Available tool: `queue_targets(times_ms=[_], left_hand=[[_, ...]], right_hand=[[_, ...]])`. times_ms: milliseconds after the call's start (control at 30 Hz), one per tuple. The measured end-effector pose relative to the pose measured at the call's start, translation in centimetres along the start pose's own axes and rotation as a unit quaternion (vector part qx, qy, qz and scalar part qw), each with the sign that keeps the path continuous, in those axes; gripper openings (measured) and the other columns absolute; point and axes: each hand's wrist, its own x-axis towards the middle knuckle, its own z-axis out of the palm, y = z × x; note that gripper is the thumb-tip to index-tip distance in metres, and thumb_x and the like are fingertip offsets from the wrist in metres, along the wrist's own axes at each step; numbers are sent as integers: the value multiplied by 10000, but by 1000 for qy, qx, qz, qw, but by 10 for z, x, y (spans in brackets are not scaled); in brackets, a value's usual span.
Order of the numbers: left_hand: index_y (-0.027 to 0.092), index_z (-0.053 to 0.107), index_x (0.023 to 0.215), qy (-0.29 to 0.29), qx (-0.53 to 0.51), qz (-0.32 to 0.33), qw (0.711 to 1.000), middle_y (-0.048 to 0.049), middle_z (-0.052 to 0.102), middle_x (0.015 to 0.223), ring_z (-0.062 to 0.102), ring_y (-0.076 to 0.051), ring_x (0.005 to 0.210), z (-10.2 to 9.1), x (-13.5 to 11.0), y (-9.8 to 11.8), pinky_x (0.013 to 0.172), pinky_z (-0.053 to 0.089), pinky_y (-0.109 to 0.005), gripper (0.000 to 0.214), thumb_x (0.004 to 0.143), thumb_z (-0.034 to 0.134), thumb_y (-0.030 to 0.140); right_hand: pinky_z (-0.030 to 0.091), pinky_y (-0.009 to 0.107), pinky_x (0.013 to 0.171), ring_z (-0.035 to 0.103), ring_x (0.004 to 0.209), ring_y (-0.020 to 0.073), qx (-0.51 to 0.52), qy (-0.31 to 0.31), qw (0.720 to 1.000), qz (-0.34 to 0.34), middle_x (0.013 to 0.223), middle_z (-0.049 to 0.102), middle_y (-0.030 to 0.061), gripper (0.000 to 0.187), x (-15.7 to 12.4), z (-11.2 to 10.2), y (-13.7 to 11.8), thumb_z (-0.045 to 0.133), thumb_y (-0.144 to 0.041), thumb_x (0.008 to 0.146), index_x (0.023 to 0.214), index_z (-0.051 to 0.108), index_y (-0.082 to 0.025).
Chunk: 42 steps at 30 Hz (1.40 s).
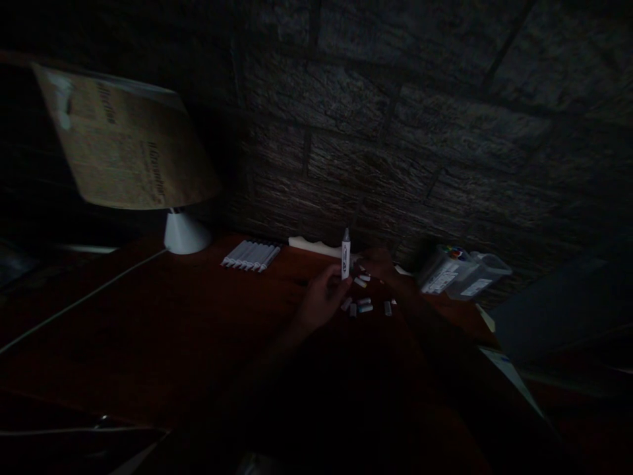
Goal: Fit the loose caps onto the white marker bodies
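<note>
The scene is very dark. My left hand [321, 300] holds a white marker [345, 255] upright above a reddish wooden table [163, 316]. My right hand [380, 264] rests just right of the marker, over several small marker caps [364, 304] scattered on the table; whether its fingers grip a cap is too dark to tell. A row of several white markers [252, 255] lies side by side further left, towards the wall.
A table lamp with a tilted printed shade [123, 142] and white base [185, 234] stands at back left, its cord [74, 303] crossing the table. Clear plastic boxes [462, 272] sit at right. A pale long object [316, 246] lies against the stone wall.
</note>
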Motion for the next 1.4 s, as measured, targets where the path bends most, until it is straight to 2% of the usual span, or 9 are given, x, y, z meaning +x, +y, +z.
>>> queue_targets(times_ms=[133, 233, 333, 500, 767, 867, 1033, 1167, 1400], left_hand=[[199, 538, 1170, -34, -10, -22, 999, -68, 684, 1047, 675, -174, 896, 2, -2, -1, 738, 561, -273, 314, 904, 580, 360], [200, 515, 1234, -94, 16, -28, 995, -62, 693, 994, 676, -176, 870, 6, -6, 1, 761, 551, -296, 377, 897, 590, 352], [203, 561, 1200, -137, 53, -7, 989, -63, 693, 1040, 663, -187, 943, 11, -12, 3, 849, 526, -324, 327, 896, 585, 321], [212, 604, 1159, -186, 113, 13, 976, -53, 697, 1098, 646, -191, 1016, 15, -15, 5, 938, 476, -330, 267, 908, 567, 296], [199, 606, 1149, -158, 74, -46, 984, -59, 705, 1073, 666, -198, 970, 12, -12, 6, 887, 523, -352, 306, 877, 626, 338], [172, 603, 1106, -131, -60, -121, 982, -83, 698, 1089, 685, -199, 910, 11, -9, 12, 793, 573, -343, 324, 849, 663, 360], [170, 629, 1085, -75, -260, -259, 927, -88, 699, 1099, 706, -160, 853, 6, -3, 22, 757, 583, -274, 226, 895, 620, 292], [165, 657, 995, -20, -324, -314, 892, -67, 706, 1084, 696, -132, 941, 4, 0, 26, 794, 572, -202, 155, 946, 532, 242], [169, 628, 922, 22, -383, -299, 874, -59, 696, 1136, 629, -170, 1151, 1, 2, 25, 1017, 507, -336, 164, 959, 472, 204]], right_hand=[[530, 243, 769, 683, 949, 157, 141, 89, 985, -53, 1142, 707, 68, 432, -56, -20, 19, 473, -377, 928, 1296, 585, -180], [524, 274, 681, 654, 756, 156, 411, 163, 891, -106, 838, 708, 22, 379, -105, -25, 34, 665, -410, 814, 1130, 662, -201], [505, 258, 651, 602, 689, 124, 479, 220, 840, -132, 757, 643, -20, 306, -133, -27, 40, 723, -335, 780, 1066, 659, -246], [537, 290, 754, 630, 854, 147, 497, 270, 807, -172, 973, 675, 7, 339, -139, -34, 41, 728, -276, 774, 1097, 626, -281], [546, 280, 765, 660, 878, 143, 532, 268, 791, -141, 965, 686, 1, 301, -135, -34, 47, 736, -294, 772, 1054, 633, -279], [546, 306, 798, 667, 887, 158, 514, 270, 807, -108, 964, 686, 22, 339, -122, -25, 64, 718, -341, 772, 1084, 626, -245], [558, 366, 768, 693, 901, 231, 360, 261, 895, -21, 1019, 715, 117, 371, -99, 6, 95, 644, -357, 800, 1108, 635, -150], [539, 368, 828, 699, 918, 238, 179, 219, 959, -34, 1049, 733, 125, 264, -85, 28, 98, 558, -278, 854, 1050, 691, -162], [521, 344, 825, 705, 910, 245, 126, 175, 975, -53, 1021, 753, 96, 217, -85, 27, 98, 584, -271, 839, 964, 748, -205]])
